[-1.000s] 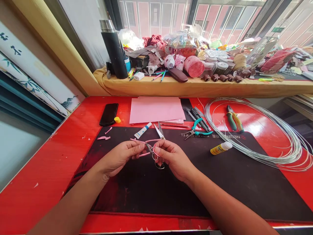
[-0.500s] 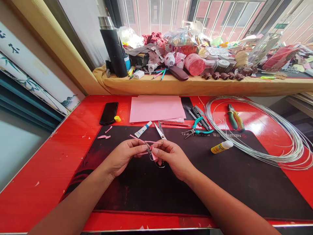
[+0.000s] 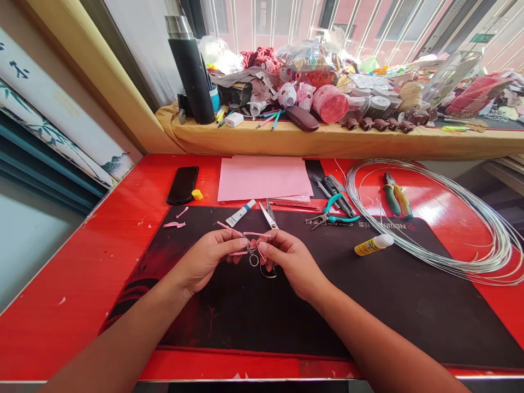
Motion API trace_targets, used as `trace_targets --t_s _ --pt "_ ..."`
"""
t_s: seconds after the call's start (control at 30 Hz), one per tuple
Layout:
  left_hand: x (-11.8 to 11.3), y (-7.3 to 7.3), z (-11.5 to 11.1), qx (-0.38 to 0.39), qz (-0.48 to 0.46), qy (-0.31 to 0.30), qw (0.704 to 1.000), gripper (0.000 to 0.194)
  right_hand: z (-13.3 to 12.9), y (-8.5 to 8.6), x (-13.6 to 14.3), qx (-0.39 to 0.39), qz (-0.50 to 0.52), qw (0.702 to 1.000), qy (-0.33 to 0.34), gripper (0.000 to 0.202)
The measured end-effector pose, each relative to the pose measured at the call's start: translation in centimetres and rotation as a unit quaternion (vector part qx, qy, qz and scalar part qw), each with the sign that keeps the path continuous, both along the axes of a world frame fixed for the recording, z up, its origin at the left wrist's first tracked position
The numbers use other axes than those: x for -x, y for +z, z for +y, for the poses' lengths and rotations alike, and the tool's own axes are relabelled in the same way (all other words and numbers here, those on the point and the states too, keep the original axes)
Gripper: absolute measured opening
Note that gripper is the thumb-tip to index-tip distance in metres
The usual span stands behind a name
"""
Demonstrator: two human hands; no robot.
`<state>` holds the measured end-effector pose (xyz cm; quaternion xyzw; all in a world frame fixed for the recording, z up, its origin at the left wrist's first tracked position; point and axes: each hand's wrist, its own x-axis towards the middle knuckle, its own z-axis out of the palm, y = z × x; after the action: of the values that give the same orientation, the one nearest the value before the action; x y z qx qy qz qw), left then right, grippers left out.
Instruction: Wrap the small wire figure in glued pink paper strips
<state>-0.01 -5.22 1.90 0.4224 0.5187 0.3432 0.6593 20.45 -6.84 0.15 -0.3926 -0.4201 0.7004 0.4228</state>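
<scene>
Above the dark mat, my left hand (image 3: 215, 254) pinches a thin pink-wrapped wire piece (image 3: 257, 234) that has several narrow arms. From it hangs a short metal chain with a ring (image 3: 254, 260). My right hand (image 3: 286, 251) is closed on a small pink paper strip (image 3: 262, 252) against the same piece; its fingertips partly hide the strip. Scissors (image 3: 269, 216) lie just beyond the hands, blades pointing away, with a handle loop showing under my right fingers. A small glue tube (image 3: 240, 213) rests beside the blades.
Pink paper sheets (image 3: 264, 179) lie behind the mat (image 3: 229, 322). A glue stick (image 3: 373, 245), teal pliers (image 3: 331, 213), a wire coil (image 3: 462, 265) and green-yellow pliers (image 3: 396, 196) are at the right. A phone (image 3: 182, 185) and paper scraps (image 3: 174, 224) are at the left.
The pink strip at my right fingertips has turned and shows less of its face. The metal ring now hangs in plainer sight between my hands. The view has shifted slightly.
</scene>
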Motion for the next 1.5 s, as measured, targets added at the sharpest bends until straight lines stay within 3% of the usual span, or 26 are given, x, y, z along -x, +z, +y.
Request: trace_targets --t_s 0.97,1.5 --pt "0.28 -0.52 0.02 0.032 -0.043 0.019 0.998 0.034 -0.04 0.06 0.21 0.012 -0.016 1.000 0.011 0.035" --pt "-0.32 -0.36 -0.16 0.067 -0.088 0.043 0.993 0.037 -0.10 -0.39 0.36 0.006 -0.003 1.000 -0.028 0.031"
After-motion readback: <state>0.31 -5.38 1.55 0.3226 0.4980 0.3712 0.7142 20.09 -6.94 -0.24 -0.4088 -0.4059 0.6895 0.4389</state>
